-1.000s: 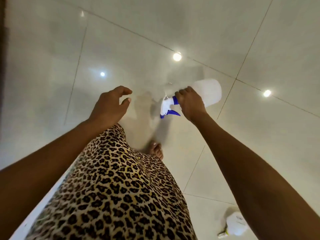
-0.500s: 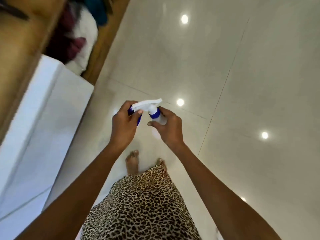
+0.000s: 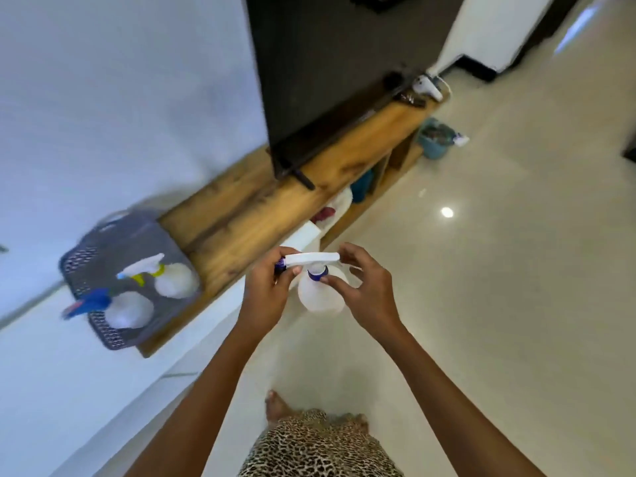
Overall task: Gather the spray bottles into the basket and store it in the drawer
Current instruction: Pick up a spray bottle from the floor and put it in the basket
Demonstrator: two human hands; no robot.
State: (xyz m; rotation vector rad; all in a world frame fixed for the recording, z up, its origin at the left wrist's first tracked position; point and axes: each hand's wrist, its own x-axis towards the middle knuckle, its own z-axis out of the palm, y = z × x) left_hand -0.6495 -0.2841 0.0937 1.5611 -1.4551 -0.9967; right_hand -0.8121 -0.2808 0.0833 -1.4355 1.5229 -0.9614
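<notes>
Swinging away from bare floor tiles and toward the wall side of the room since half a second back, bringing a long wooden shelf [image 3: 241, 215] and the basket [image 3: 106, 333] into view. Gripping the spray bottle [image 3: 320, 294] two-handed, much as then.

Holding that bottle upright in front of the body, over the floor, just short of the shelf's front edge and well to the right of the basket. Curling the left hand [image 3: 266, 294] round the nozzle end of the white trigger head. Pinching the blue collar at the neck with thumb and forefinger of the right hand [image 3: 364, 290], remaining fingers spread loose and gripping nothing.

Judging the step: carrying a third bottle over to the basket, with the gathering partly done. Already standing in the basket, at the shelf's left end and side by side: yellow-trigger bottle [image 3: 175, 280] and blue-trigger bottle [image 3: 129, 309], taking up much of the room inside.

Next, probably: stepping or reaching leftward, freeing one hand, then lowering the bottle base-first into whatever gap remains beside the other two, while keeping its trigger head from snagging theirs. Blur softening the basket, so not possible to tell the space left. After that, lifting the basket and finding the drawer, not identifiable from this view.
</notes>
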